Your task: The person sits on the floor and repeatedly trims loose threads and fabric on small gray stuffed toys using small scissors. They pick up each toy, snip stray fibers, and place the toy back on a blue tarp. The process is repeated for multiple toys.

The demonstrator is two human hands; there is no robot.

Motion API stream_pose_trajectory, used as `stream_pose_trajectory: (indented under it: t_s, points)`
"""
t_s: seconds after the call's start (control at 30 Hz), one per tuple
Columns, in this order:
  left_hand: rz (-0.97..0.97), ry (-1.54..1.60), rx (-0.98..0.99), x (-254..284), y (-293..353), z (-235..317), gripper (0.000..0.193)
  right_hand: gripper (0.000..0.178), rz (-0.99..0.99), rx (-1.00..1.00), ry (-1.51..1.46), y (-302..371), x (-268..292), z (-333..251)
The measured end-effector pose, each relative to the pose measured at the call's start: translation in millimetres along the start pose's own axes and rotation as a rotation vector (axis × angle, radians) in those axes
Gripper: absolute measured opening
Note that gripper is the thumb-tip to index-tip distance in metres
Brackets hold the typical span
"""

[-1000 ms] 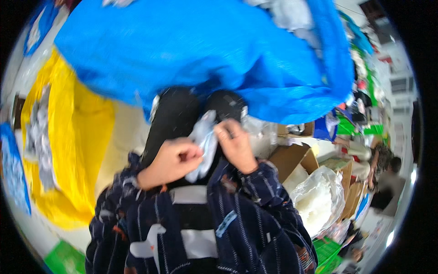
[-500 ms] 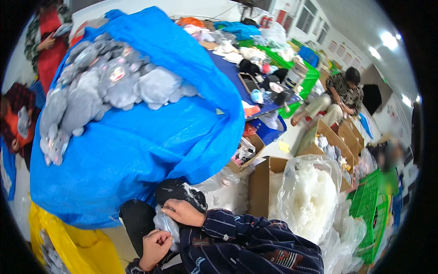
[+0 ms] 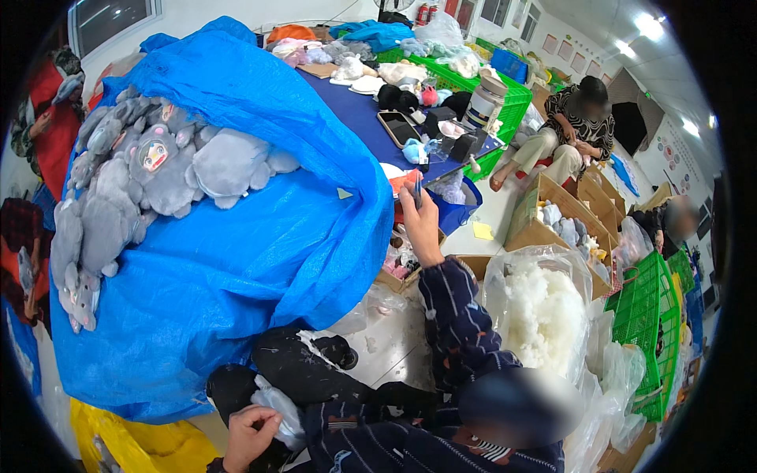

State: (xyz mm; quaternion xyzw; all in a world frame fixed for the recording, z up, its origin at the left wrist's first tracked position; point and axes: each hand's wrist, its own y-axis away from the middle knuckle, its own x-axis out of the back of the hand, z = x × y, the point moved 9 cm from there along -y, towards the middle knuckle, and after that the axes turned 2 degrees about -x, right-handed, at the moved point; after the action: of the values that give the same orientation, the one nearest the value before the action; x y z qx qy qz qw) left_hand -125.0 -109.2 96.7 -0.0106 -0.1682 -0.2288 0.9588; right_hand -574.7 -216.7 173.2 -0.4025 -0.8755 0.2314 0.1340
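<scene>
On the near side of the bag [image 3: 229,292], the cloth [image 3: 277,406] should handle light and soft, best pinched by an edge; left hand [image 3: 254,430] nearly closed beside it, hold unclear; right hand [image 3: 420,225], right of the bag, closed around a tool [image 3: 417,191]

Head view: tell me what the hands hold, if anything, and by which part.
The right hand holds a small dark object by its lower part. The left hand is at the grey plush piece; whether it grips cannot be told.

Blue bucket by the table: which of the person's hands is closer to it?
Right. The right hand appears just left of the blue bucket in the picture; the left hand is much farther, down by the grey plush piece.
</scene>
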Motion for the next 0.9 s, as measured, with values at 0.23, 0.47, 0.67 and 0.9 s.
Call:
stream_pose_trajectory:
  t_s: [0.23, 0.47, 0.67, 0.9]
  points:
    - [-0.045, -0.144, -0.040, 0, -29, 27, 0.008, 0.033, -0.223, 0.047, 0.043, 31, -79, 11]
    - [-0.005, -0.216, -0.142, -7, -51, 37, 0.008, 0.031, -0.482, 0.596, 0.069, 77, -111, -137]
    - [-0.157, -0.111, -0.121, -38, -61, 42, 0.007, 0.034, -0.733, 0.342, 1.022, 8, -157, 1]
    - [-0.071, 0.022, -0.089, -22, -63, 17, 0.008, 0.036, -0.521, 0.301, 0.733, -52, -95, 6]
